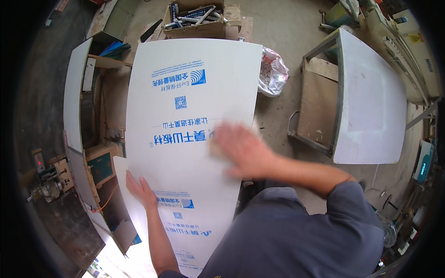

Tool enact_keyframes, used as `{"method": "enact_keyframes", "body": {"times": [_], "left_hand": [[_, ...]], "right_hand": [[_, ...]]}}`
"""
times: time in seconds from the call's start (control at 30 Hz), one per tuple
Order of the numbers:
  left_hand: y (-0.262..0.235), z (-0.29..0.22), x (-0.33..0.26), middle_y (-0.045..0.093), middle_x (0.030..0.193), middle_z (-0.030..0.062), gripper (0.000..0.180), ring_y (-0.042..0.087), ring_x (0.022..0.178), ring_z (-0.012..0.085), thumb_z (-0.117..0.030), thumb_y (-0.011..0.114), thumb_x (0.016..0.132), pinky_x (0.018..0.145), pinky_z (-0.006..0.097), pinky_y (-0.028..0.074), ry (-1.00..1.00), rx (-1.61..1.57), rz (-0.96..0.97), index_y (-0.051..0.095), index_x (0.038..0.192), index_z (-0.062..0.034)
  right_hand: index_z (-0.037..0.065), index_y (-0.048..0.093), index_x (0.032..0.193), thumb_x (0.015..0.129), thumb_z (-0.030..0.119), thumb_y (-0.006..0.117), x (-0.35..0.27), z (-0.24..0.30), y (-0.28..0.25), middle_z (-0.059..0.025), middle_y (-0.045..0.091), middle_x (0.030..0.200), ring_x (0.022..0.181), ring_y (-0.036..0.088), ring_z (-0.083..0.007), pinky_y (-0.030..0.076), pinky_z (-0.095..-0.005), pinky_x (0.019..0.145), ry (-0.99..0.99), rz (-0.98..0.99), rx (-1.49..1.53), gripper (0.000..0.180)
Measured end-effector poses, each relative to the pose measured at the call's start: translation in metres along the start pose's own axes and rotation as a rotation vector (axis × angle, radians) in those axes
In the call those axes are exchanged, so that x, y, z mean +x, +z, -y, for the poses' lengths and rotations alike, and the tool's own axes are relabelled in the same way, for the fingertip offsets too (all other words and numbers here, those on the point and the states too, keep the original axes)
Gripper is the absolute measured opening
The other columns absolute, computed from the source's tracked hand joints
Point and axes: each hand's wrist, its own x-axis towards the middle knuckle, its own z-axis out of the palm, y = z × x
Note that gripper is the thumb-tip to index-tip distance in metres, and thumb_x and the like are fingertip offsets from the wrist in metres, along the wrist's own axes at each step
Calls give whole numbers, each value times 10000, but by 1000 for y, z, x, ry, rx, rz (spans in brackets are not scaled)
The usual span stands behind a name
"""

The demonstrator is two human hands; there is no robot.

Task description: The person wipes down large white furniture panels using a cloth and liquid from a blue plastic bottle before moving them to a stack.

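Note:
A long white board [185, 53] with blue print stretches away in front of me. My left hand [143, 191] lies on it near its left edge, fingers stretched out and apart. The corner of a white panel [120, 164] shows beside that hand. Over the right half of the board is my right hand [243, 150], smeared by motion. Something pale tan seems to show at its edge, but the blur hides what it is and how the fingers are set.
Beyond the board's far end stands a cardboard box [194, 31] of tubes. A silvery plastic bag [273, 74] stands to its right. Further right is a white-topped table [371, 102] with a metal frame. Along the left runs a narrow white-topped bench [74, 102].

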Motion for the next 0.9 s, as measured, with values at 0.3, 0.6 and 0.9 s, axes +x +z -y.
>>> {"method": "enact_keyframes", "body": {"times": [0.3, 0.6, 0.9], "left_hand": [[0, -2, 0, 390, 1605, 202, 616, 364, 1485, 379, -399, 432, 1102, 1239, 538, 301, -36, 17, 29, 348, 1617, -73], [2, 2, 5, 420, 1589, 218, 609, 391, 1463, 395, -372, 450, 1092, 1227, 537, 307, -25, -36, 16, 379, 1600, -43], [-11, -4, 7, 474, 1548, 241, 684, 421, 1419, 432, -309, 578, 996, 1216, 535, 281, 10, -137, -12, 407, 1567, 26]], "right_hand": [[-68, 256, 1620, 953, 624, 567, 75, -90, -30, -245, 274, 1703, 1603, 220, -378, 149, -507, 1310, 114, -354, -165, 1010], [-81, 276, 1605, 982, 589, 570, 130, -132, -65, -257, 269, 1697, 1586, 242, -397, 157, -461, 1313, 260, -396, -315, 961], [-42, 213, 1649, 1017, 663, 462, 214, -147, -86, -210, 159, 1748, 1634, 105, -332, 105, -414, 1322, 380, -221, -398, 979]]}}
